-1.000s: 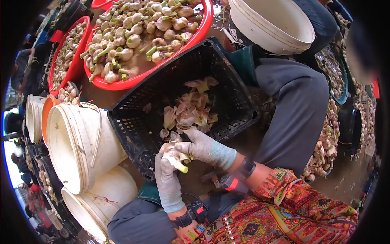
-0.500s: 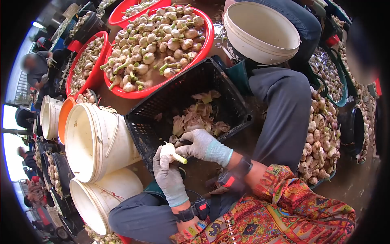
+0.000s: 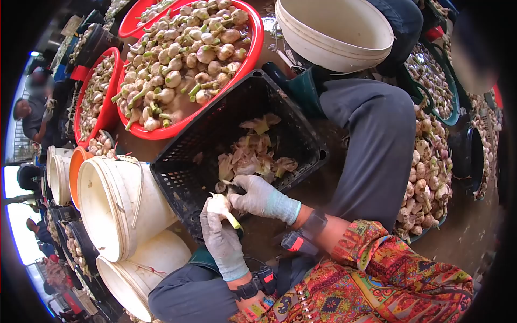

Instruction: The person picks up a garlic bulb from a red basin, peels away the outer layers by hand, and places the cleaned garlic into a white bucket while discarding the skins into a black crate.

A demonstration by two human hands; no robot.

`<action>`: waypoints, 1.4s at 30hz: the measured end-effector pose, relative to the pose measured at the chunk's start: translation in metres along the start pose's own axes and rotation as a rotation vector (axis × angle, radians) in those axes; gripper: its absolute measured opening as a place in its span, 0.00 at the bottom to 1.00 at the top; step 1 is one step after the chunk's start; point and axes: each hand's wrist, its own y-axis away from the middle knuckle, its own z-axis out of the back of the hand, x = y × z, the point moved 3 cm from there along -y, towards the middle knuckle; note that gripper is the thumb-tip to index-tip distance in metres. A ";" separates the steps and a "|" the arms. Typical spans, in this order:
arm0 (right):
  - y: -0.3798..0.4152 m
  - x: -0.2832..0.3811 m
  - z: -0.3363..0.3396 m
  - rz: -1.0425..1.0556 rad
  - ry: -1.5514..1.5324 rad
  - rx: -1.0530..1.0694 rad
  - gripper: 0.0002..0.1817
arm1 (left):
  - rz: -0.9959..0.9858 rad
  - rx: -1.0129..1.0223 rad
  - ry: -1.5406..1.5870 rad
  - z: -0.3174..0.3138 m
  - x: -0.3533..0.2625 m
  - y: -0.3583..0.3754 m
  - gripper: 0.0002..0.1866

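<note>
My left hand (image 3: pixel 219 237), in a grey knit glove, is closed around a garlic bulb (image 3: pixel 218 205). The bulb is pale, and its short green stem points down and right. My right hand (image 3: pixel 255 197), gloved the same way, is closed on a small knife (image 3: pixel 233 188), mostly hidden by the fingers. Its fingertips are right beside the bulb. Below both hands, a black plastic crate (image 3: pixel 186 142) holds loose papery garlic skins (image 3: pixel 253 153).
A red basin (image 3: pixel 257 43) heaped with stemmed garlic stands beyond the crate. White buckets (image 3: pixel 145 185) lie tipped at left; another white bucket (image 3: pixel 331 51) is at top right. Piled garlic bulbs (image 3: pixel 425 188) fill the right side. Other people (image 3: pixel 35 116) are at far left.
The view has shifted slightly, moving basin and crate left and down. Both hands stay together at the bulb, whose stem now points more steeply downward.
</note>
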 end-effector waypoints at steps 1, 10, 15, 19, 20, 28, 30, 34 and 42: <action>0.002 0.005 0.000 0.106 0.124 0.002 0.14 | -0.011 -0.027 -0.084 -0.001 -0.002 0.000 0.24; 0.004 0.018 -0.015 0.097 0.603 0.012 0.18 | -0.006 -0.101 -0.280 0.022 0.011 0.002 0.23; -0.019 -0.009 -0.011 0.074 0.513 -0.238 0.12 | 0.071 -0.076 -0.114 0.022 0.010 0.001 0.23; -0.004 0.010 -0.006 0.075 0.344 -0.146 0.14 | 0.012 -0.080 -0.066 0.029 0.008 0.000 0.23; 0.002 0.017 -0.013 0.136 0.512 -0.038 0.16 | -0.010 -0.168 -0.110 0.029 0.007 0.002 0.20; 0.001 0.011 -0.027 0.256 0.681 -0.084 0.14 | -0.019 -0.121 -0.249 0.029 -0.002 0.010 0.20; -0.011 0.006 -0.012 0.150 0.648 -0.221 0.12 | 0.049 -0.054 -0.023 0.026 0.002 0.009 0.19; 0.007 0.024 -0.011 0.225 0.590 0.010 0.15 | -0.049 -0.159 -0.210 0.025 0.001 0.005 0.19; 0.014 0.026 -0.021 0.224 0.736 0.027 0.16 | -0.086 -0.160 -0.486 0.019 -0.007 0.012 0.20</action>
